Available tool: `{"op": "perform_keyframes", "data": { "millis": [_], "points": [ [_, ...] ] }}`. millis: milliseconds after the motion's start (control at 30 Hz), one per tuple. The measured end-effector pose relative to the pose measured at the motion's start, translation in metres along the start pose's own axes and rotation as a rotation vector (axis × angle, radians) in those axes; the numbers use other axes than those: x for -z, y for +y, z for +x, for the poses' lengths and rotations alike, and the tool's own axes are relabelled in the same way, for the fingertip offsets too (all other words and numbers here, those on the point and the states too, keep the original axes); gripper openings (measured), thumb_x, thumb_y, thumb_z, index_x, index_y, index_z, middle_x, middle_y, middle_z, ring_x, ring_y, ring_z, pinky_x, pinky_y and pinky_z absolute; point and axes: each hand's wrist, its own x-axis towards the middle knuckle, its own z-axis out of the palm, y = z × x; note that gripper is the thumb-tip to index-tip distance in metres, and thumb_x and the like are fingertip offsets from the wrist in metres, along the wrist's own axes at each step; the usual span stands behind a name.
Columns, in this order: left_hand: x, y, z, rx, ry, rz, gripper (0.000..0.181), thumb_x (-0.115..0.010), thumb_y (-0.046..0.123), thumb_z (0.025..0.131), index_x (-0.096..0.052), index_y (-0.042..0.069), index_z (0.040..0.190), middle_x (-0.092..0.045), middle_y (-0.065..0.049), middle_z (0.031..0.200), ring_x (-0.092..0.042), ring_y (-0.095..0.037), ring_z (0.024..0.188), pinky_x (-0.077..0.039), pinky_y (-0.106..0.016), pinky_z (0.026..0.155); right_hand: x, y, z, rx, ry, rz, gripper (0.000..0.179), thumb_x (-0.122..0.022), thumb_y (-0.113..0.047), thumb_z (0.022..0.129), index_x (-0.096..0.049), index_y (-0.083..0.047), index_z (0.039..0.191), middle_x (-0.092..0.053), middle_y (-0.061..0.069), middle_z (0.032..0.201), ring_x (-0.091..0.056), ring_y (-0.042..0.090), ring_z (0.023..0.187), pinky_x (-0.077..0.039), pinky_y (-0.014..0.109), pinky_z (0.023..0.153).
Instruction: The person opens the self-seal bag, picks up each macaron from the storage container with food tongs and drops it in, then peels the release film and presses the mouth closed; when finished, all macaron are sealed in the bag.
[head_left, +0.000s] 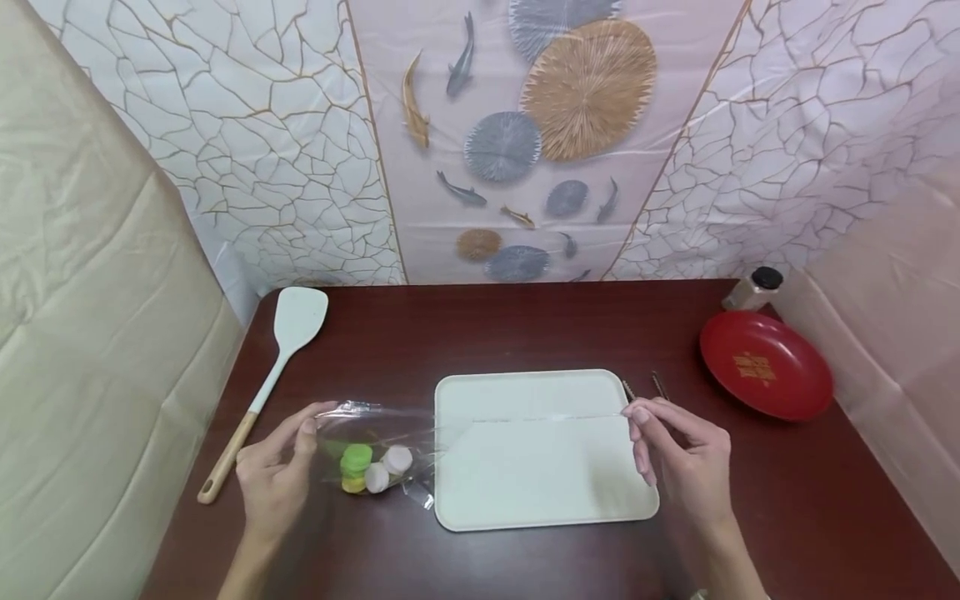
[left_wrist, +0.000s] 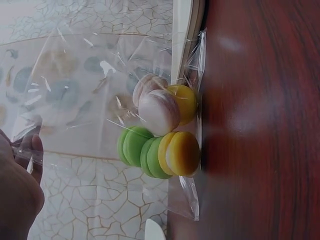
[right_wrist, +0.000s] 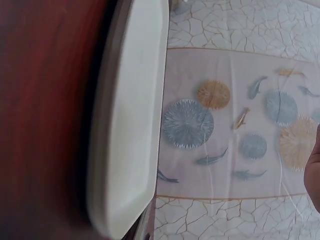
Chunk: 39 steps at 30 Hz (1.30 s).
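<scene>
My left hand [head_left: 275, 471] pinches the top corner of a clear plastic bag [head_left: 352, 410] between thumb and fingers. Inside it, green macarons [left_wrist: 135, 145], yellow macarons [left_wrist: 185, 154] and pale pinkish macarons [left_wrist: 159, 111] lie gathered along the bottom edge, low over the table. From the bag's side a thin clear strip [head_left: 540, 418] stretches across to my right hand [head_left: 686, 458], which pinches its far end over the tray's right side. Beneath the strip lies a white rectangular tray [head_left: 543, 479]. Only a sliver of the right hand shows in the right wrist view.
A white spatula [head_left: 300, 317] with a wooden handle lies at the left. At the right, a red plate [head_left: 795, 379] rests in front of a black-capped jar [head_left: 752, 290]. Thin dark tips [head_left: 658, 383] show behind my right hand. A patterned cover [head_left: 300, 125] lines the back wall.
</scene>
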Motion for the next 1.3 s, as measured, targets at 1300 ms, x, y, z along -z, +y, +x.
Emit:
{"op": "perform_keyframes", "data": {
  "millis": [1300],
  "points": [
    [-0.006, -0.002, 0.008, 0.047, -0.010, -0.424, 0.023, -0.042, -0.030, 0.099, -0.060, -0.036, 0.113, -0.082, -0.026, 0.109, -0.084, -0.023, 0.103, -0.065, -0.023, 0.096, 0.140, 0.029, 0.069, -0.703, -0.577, -0.958, 0.017, -0.064, 0.000, 0.106, -0.078, 0.005, 0.098, -0.068, 0.003, 0.068, -0.060, 0.012, 0.052, -0.057, 0.028, 0.050]
  ]
}}
